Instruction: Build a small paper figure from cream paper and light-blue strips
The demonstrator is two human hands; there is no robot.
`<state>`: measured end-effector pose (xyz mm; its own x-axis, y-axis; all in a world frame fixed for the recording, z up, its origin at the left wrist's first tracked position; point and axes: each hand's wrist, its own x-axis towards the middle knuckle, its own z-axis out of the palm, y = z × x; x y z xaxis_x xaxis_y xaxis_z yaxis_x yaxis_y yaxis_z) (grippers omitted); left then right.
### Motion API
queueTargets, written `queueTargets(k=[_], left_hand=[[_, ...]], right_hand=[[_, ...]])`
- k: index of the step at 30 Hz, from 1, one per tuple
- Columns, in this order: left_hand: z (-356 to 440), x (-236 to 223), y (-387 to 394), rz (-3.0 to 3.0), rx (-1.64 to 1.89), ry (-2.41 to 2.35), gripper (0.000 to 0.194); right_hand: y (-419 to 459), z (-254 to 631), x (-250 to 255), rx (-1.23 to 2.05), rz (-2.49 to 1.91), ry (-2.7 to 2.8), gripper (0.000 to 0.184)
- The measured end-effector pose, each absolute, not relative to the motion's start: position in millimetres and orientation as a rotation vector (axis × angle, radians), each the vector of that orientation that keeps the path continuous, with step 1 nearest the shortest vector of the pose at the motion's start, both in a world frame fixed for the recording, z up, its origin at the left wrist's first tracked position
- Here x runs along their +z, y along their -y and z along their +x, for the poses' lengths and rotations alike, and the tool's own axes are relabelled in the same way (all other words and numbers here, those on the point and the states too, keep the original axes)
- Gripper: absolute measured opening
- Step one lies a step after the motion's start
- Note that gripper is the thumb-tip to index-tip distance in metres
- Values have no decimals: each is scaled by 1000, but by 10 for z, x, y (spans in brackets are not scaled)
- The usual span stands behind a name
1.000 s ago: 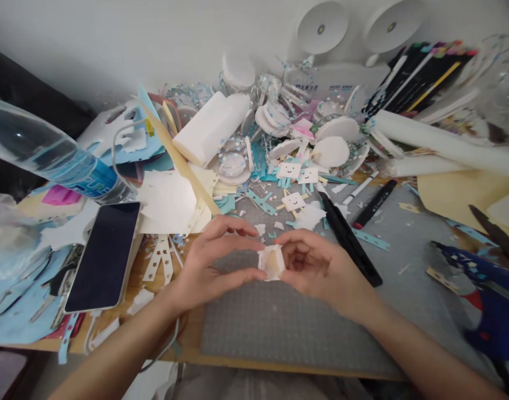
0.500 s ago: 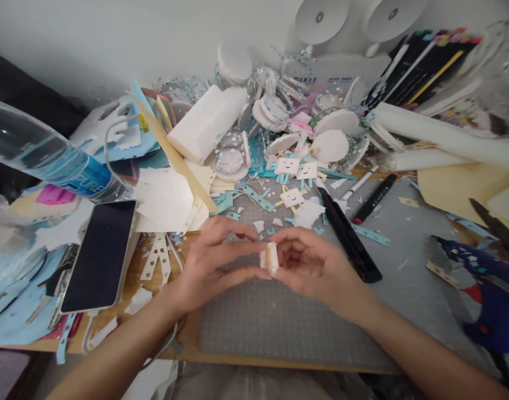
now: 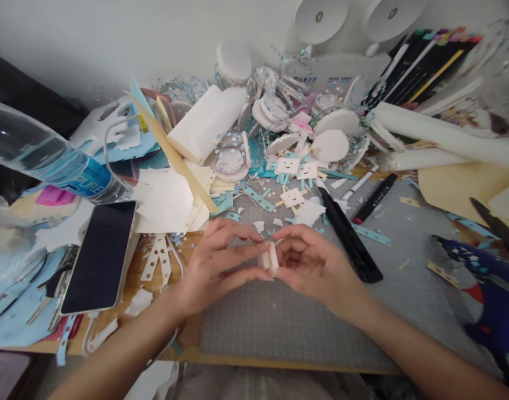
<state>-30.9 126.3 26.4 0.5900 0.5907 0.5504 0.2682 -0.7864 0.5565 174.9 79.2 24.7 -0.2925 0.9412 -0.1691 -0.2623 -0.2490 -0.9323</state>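
Nearest, the bench (image 3: pixel 191 333), its top brown wood, shows a bare front edge, and upon it lies a grey cutting mat (image 3: pixel 279 322) printed with a fine grid. Just above this mat, between the two hands, is a small white piece (image 3: pixel 273 260) with a yellowish band along its side, seen nearly edge-on. The left hand (image 3: pixel 216 258) grasps it between thumb and fingers; the right hand (image 3: pixel 315 264) pinches its other side, remaining fingers curled.

To the left of the left hand lies a dark-screened smartphone (image 3: pixel 99 258) with a pale edge; well to the right, a blue glue gun (image 3: pixel 498 319) rests on its side.

Beyond the right hand, a long black plastic cutter (image 3: pixel 348 236) slants across the mat, with a black marker with a red end (image 3: pixel 375 199) near it. Left of the cutter are three small white cards with drawn smiling faces (image 3: pixel 292 196). On the far left leans a clear plastic bottle with a blue label (image 3: pixel 85 172).

Farther back sit a thick white block (image 3: pixel 206 125), a heap of white round discs (image 3: pixel 330 145) and many colour-tipped black markers (image 3: pixel 429 69), before the pale wall (image 3: pixel 133 39).
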Motion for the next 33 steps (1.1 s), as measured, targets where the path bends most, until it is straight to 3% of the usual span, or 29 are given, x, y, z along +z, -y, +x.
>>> queueTargets(k=[9, 13, 25, 33], left_hand=[[-313, 366, -1207, 1798, 999, -820, 28], [-299, 369, -1213, 1637, 853, -798, 14], [-271, 341, -1151, 1556, 725, -727, 5], [-204, 318, -1119, 1424, 884, -775, 2]], right_hand=[[-821, 1758, 229, 1711, -1007, 1081, 34], [-807, 1770, 214, 1750, -995, 1132, 32], [-859, 1803, 295, 1589, -1027, 1179, 27], [-805, 1742, 209, 1595, -1019, 1195, 23]])
